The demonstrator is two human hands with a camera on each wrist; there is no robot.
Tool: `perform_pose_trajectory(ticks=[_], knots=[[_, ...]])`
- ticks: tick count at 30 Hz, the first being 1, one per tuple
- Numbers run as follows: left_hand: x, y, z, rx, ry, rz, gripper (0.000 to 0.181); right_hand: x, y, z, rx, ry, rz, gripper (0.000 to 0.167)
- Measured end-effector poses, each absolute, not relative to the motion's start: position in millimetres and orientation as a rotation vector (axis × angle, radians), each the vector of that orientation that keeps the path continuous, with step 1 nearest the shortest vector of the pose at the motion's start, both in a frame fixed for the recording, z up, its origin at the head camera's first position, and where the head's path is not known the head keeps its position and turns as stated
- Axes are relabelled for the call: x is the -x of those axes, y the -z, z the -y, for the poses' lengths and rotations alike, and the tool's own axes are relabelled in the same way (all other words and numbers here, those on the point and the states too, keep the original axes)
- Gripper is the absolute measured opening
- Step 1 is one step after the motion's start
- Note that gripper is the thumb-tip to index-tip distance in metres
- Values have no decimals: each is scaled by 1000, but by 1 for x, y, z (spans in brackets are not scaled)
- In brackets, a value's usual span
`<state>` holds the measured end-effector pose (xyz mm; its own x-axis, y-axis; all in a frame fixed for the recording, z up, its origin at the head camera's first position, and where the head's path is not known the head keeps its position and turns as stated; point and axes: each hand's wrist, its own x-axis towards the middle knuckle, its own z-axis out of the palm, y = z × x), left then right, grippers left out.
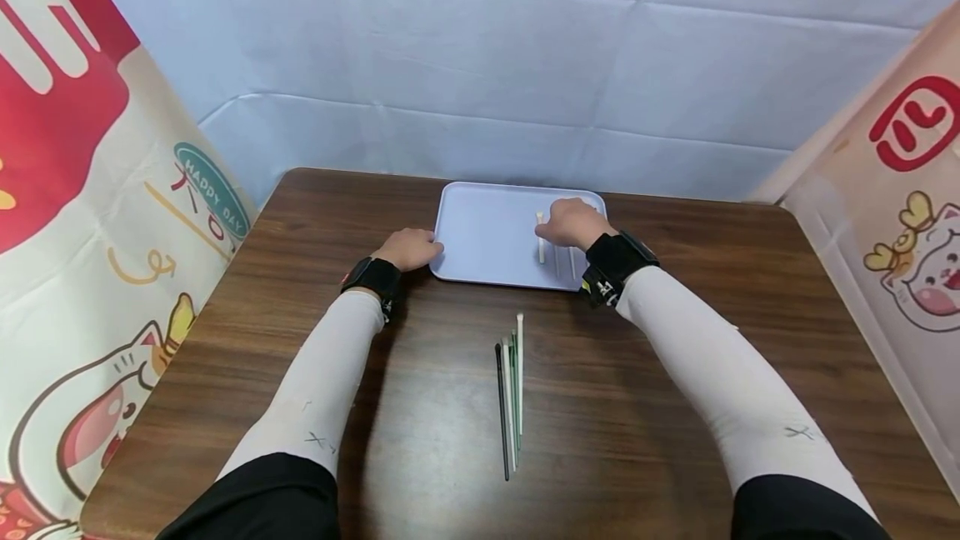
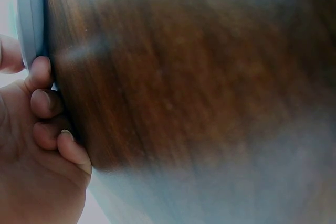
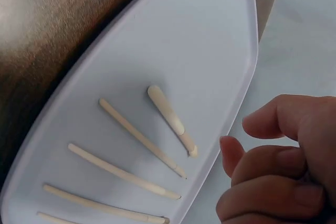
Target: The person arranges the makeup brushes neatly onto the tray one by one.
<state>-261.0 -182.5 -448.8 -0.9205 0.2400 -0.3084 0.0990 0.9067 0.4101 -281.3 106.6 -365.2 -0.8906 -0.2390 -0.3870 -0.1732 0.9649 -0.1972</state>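
Near the far edge of the bench (image 1: 697, 340), the head view is showing a pale tray (image 1: 487, 227) lying flat, with the person's left hand (image 1: 408, 249) gripping its left rim and the right hand (image 1: 573, 223) hovering over its right part. Pale sticks (image 1: 541, 240) are lying in the tray; the right hand is covering part of that area, leaving their number uncertain. Nearer the person, a black stick (image 1: 502, 412), a green stick (image 1: 514, 394) and white sticks (image 1: 521, 373) are resting together on the bench, overlapping and hard to separate. On the left cloth (image 1: 90, 273), an oval label (image 1: 212, 190) is reading "HAPPY DAY", while larger white lettering (image 1: 41, 27) is running off the frame, unreadable. A red emblem (image 1: 914, 124) on the right cloth (image 1: 832, 198) is meeting the picture's edge. Handwritten crosses are marking both white sleeves (image 1: 311, 394).

From the left wrist, the left hand is pinching the tray's rim, fingers curled; its thumb is being cut off, and the bench is looking blurred.

From the right wrist, five pale sticks are fanning across the tray, the lowest cut off by the frame. Beside them, the right hand's fingers are curling loosely, released and holding nothing.
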Motion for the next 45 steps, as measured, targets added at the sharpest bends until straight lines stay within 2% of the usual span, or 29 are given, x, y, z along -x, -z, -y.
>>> perform_pose_trajectory(ticks=[20, 45], knots=[[263, 451, 184, -263, -541, -2712, 57, 252, 356, -103, 389, 222, -2698, 33], [265, 454, 184, -249, -543, -2710, 60, 223, 360, -102, 417, 247, -2667, 42]])
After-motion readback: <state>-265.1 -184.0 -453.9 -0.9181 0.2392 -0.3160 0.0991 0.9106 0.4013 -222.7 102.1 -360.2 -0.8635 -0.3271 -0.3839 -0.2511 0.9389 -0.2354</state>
